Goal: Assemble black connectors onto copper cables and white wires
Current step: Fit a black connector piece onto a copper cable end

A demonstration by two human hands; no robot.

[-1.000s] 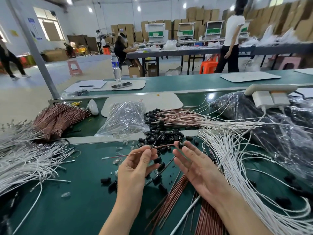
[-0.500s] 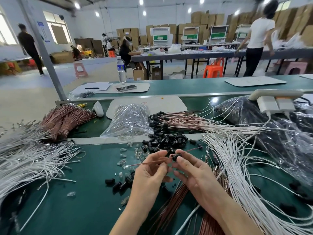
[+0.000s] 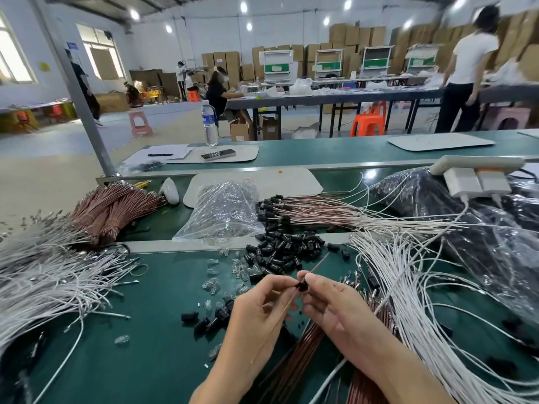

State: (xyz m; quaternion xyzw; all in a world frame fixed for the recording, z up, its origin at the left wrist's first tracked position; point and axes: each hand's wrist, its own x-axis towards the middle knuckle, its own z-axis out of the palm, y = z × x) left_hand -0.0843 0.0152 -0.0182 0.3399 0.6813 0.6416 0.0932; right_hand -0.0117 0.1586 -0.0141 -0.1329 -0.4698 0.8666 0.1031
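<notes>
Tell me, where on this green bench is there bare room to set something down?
Near left, mostly bare green mat between the white wire heap and the left hand. Far belt, bare between the phone's pad and the next pad. Crowded: black connectors beyond the right hand, white wires on the right.

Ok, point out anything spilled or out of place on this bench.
Small clear pieces lie strewn over the green mat near the clear bag, as if spilled. A few black connectors sit apart from their pile. Nothing looks damaged.
</notes>
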